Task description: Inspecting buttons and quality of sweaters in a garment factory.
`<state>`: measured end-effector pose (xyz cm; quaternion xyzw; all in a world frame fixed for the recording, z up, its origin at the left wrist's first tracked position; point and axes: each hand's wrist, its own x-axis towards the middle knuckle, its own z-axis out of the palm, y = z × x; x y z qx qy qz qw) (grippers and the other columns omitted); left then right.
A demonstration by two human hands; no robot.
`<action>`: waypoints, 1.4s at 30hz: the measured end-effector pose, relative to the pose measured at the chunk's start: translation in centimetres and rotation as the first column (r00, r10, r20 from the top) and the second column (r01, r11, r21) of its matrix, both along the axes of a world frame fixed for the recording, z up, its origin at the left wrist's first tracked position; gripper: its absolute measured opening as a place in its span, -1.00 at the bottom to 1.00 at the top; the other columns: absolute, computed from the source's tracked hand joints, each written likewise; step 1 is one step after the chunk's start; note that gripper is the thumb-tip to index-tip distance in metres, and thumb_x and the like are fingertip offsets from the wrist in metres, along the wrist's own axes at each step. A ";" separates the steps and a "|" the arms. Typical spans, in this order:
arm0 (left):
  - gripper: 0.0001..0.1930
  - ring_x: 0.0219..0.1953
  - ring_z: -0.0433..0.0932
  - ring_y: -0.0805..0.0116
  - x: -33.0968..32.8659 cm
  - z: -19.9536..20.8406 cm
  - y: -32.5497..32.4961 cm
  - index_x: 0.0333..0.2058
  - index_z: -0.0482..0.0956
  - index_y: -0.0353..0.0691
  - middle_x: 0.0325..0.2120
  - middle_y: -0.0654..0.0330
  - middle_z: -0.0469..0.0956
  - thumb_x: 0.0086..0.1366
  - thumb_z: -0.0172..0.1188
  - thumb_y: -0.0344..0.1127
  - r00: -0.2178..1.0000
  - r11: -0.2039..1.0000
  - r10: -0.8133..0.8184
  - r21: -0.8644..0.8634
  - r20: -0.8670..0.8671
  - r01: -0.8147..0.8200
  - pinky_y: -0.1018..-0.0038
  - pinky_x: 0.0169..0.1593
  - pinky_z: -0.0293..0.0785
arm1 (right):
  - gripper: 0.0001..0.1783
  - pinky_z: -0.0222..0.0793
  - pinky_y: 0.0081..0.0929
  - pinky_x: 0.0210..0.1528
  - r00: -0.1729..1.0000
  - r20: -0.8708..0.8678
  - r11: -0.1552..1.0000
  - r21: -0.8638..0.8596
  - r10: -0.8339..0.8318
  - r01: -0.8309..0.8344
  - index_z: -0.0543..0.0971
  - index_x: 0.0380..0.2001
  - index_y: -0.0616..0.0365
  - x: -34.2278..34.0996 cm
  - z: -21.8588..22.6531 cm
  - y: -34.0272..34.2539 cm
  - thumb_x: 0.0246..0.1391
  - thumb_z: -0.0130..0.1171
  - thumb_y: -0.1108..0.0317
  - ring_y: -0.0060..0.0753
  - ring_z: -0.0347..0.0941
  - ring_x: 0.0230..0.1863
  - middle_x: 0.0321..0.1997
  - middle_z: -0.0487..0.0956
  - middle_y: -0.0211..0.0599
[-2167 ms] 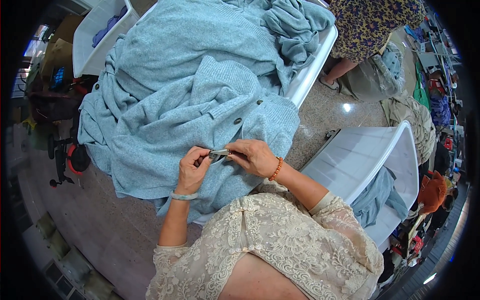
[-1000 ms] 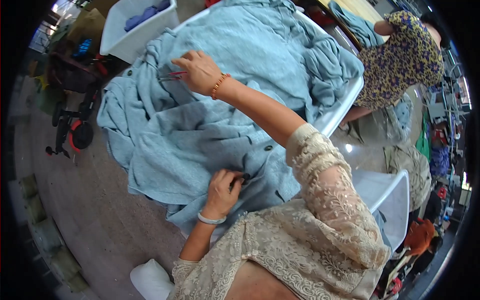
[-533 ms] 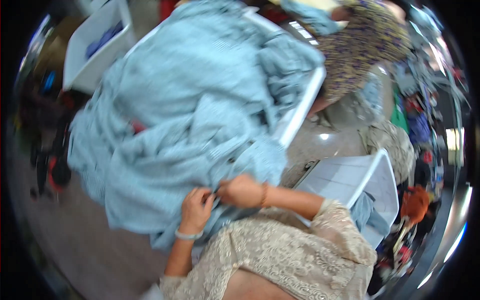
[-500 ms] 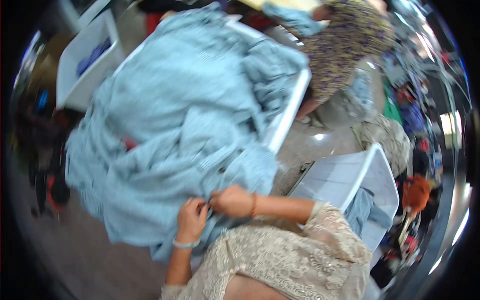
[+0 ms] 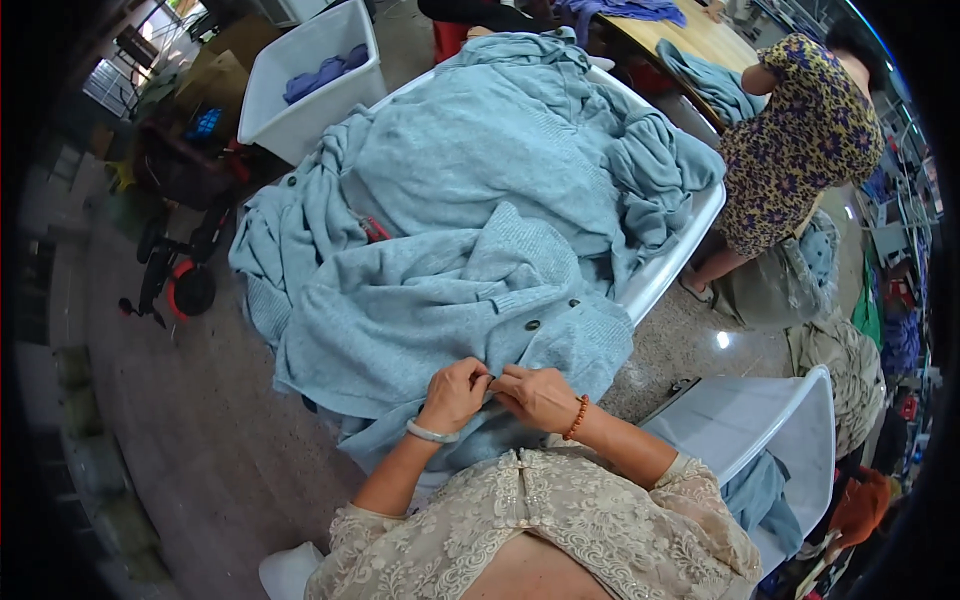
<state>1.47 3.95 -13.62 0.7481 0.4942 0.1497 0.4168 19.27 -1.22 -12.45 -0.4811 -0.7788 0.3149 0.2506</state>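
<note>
A light blue knitted cardigan [image 5: 400, 320] lies spread over a heap of similar knitwear [image 5: 480, 150], which fills a white bin [image 5: 708, 210] and spills over its near side. Dark buttons [image 5: 532, 325] show along the cardigan's front edge. At that edge, close to my body, my left hand [image 5: 453, 397] and my right hand [image 5: 540, 398] meet with fingertips pinched together on the knit. A small dark spot, perhaps a button, shows between them, mostly hidden by the fingers. Small red-handled scissors or snips [image 5: 375, 229] lie among the folds beyond my hands.
A white bin [image 5: 310, 75] with purple cloth stands far left; another [image 5: 800, 420] holding blue knitwear is close on my right. A person in a patterned dress [image 5: 800, 150] bends at a wooden table [image 5: 690, 45]. A red-and-black wheeled thing [image 5: 190, 285] stands left.
My view has shifted, so the pile sits further right and lower, and the picture is sharper. Both hands stay pinched together at the cardigan's edge. The person at the table appears more upright.
</note>
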 end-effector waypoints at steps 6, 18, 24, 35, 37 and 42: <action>-0.89 -0.52 0.53 0.53 -0.6 -0.8 -0.4 -0.40 0.56 -0.36 -0.57 0.18 0.59 0.17 0.20 -0.41 0.943 0.946 0.237 -0.278 0.233 -0.169 0.55 -0.44 0.44 | -0.89 0.38 -0.20 -0.51 0.989 0.138 0.996 -0.072 -0.051 0.061 0.46 -0.31 0.09 -1.1 -0.8 0.3 0.06 0.03 0.38 -0.05 0.46 -0.48 -0.40 0.43 -0.20; -0.88 -0.33 0.51 0.59 -1.5 -0.2 0.7 -0.28 0.56 -0.38 -0.37 0.25 0.59 0.24 0.17 -0.45 0.925 0.826 0.264 -0.560 0.274 -0.070 0.65 -0.19 0.44 | -0.68 0.42 -0.20 -0.33 0.987 -0.004 0.987 -0.004 -0.158 0.158 0.41 -0.14 0.17 -1.4 -0.9 0.1 0.01 0.13 0.37 -0.03 0.49 -0.31 -0.33 0.47 -0.11; -0.80 -0.27 0.58 0.20 -1.3 2.5 0.0 -0.24 0.55 -0.38 -0.35 0.02 0.58 0.14 0.18 -0.49 0.976 0.986 -0.154 -0.034 0.151 0.161 0.42 -0.20 0.46 | -0.78 0.38 -0.16 -0.31 0.989 -0.068 0.988 -0.096 -0.129 0.122 0.45 -0.30 0.25 -0.3 -1.1 0.6 0.00 0.13 0.36 0.03 0.45 -0.32 -0.36 0.44 -0.08; -0.87 -0.37 0.56 0.15 -1.4 1.4 -0.1 -0.35 0.55 -0.36 -0.42 0.04 0.54 0.12 0.08 -0.52 0.984 0.995 -0.033 -0.088 0.176 0.049 0.42 -0.26 0.43 | -0.87 0.38 -0.18 -0.29 0.982 -0.190 0.987 -0.157 0.005 -0.036 0.50 -0.42 0.25 0.6 -1.3 1.1 -0.15 0.11 0.53 0.04 0.45 -0.31 -0.44 0.46 -0.07; -0.88 -0.36 0.55 0.17 -1.4 1.2 -0.1 -0.35 0.55 -0.35 -0.42 0.05 0.54 0.12 0.09 -0.50 0.984 0.994 -0.086 -0.060 0.154 0.097 0.44 -0.27 0.43 | -0.89 0.38 -0.18 -0.30 0.980 -0.197 0.987 -0.159 -0.019 -0.013 0.50 -0.41 0.22 0.6 -0.9 0.9 -0.11 0.13 0.49 0.04 0.46 -0.33 -0.43 0.46 -0.10; -0.89 -0.40 0.50 0.15 -1.0 1.5 0.3 -0.35 0.52 -0.31 -0.44 0.06 0.51 0.11 0.10 -0.48 0.997 0.996 -0.065 -0.065 0.048 0.068 0.35 -0.32 0.39 | -0.80 0.38 -0.20 -0.37 0.995 0.104 0.988 -0.153 -0.002 0.018 0.47 -0.41 0.13 3.6 0.1 0.6 -0.02 0.20 0.25 -0.06 0.49 -0.39 -0.39 0.46 -0.22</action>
